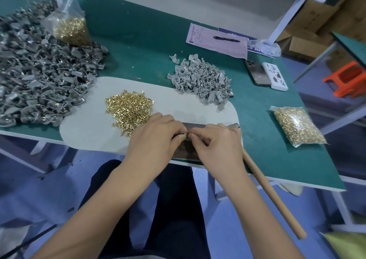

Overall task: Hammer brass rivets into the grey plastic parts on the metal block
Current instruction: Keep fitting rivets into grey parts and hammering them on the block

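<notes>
My left hand [156, 138] and my right hand [217, 146] meet over the dark metal block [186, 151] at the table's front edge. Between their fingertips they pinch a small grey plastic part [185, 134]; whether a rivet sits in it is too small to tell. A loose heap of brass rivets [128, 108] lies on the pale mat just left of my left hand. Beyond my right hand is a small pile of grey plastic parts [202, 80]. A wooden hammer handle [271, 193] sticks out past the table edge under my right wrist; its head is hidden.
A large heap of grey parts [39, 74] fills the left of the green table [138, 41]. Bags of rivets stand at back left [69, 27] and lie at right [297, 126]. A form with a pen [225, 39], a phone [257, 72] and a white box [275, 78] lie at back right.
</notes>
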